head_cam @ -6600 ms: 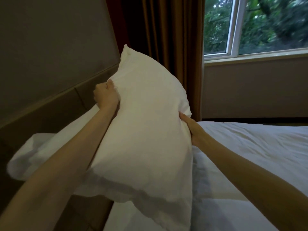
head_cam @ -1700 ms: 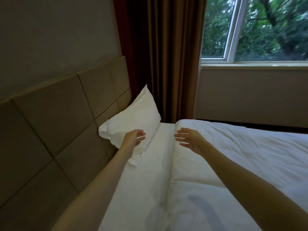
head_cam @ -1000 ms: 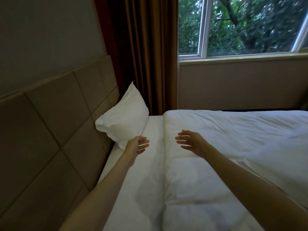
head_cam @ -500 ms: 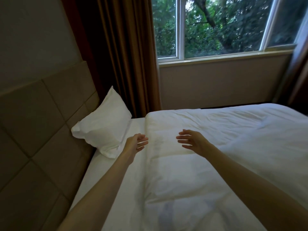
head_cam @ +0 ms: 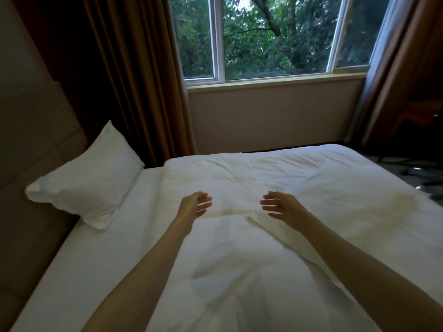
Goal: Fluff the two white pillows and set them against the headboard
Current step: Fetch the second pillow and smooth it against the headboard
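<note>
Reaching out over the bed (head_cam: 100, 267), both hands are empty. The left hand (head_cam: 195, 204) and the right hand (head_cam: 280, 206) hover above the duvet (head_cam: 299, 188), palms turned toward each other, fingers (head_cam: 266, 202) spread wide and holding nothing.

One pillow (head_cam: 88, 180) already leans against the headboard (head_cam: 36, 140), at the far end near the curtain (head_cam: 134, 75). It looks plump and it stands tilted, with its lower corner on the sheet. I judge that this half of the task is done. The second pillow is not in view, so I cannot tell where it lies. The step in hand seems to be the search for it, since the hands are ready to take something but nothing is between them.

The next move calls for finding the second pillow, taking it by its two sides, shaking it, and placing it beside the first one.

For room, the strip of sheet along the headboard, nearer than the pillow, is free, so there is a place for the second pillow. The duvet's folded edge runs beside this strip and should not be dragged. The far edge of the bed is close to the wall under the window (head_cam: 275, 37), with only a narrow gap. At the right the bed ends near dark furniture that is too dim to name.
</note>
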The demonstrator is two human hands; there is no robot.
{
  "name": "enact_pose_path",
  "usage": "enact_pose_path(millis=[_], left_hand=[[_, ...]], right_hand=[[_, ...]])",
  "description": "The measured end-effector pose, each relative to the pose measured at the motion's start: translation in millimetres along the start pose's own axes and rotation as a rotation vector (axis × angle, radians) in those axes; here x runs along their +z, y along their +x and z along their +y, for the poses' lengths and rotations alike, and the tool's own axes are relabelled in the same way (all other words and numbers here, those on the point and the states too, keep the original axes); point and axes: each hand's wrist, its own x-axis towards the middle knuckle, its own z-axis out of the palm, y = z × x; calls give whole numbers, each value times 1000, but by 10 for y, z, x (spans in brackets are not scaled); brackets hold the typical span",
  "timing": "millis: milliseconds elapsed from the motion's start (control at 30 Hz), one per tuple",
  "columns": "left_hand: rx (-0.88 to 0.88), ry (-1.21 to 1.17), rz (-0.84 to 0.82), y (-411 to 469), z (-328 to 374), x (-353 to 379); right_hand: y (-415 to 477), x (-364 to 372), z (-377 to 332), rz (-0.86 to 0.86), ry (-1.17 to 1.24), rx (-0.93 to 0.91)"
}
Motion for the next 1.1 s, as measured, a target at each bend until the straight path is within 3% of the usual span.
enact_pose_path(millis=[467, 767, 1100], left_hand=[[-24, 115, -40, 358, -176, 1220], [-69, 132, -141, 1006, -109, 2075], [-122, 322, -206, 1779, -406, 2690]], right_hand=[[26, -1275, 122, 188, 43, 66], [500, -2021, -29, 339, 81, 88], [1059, -2643, 157, 484, 158, 198]])
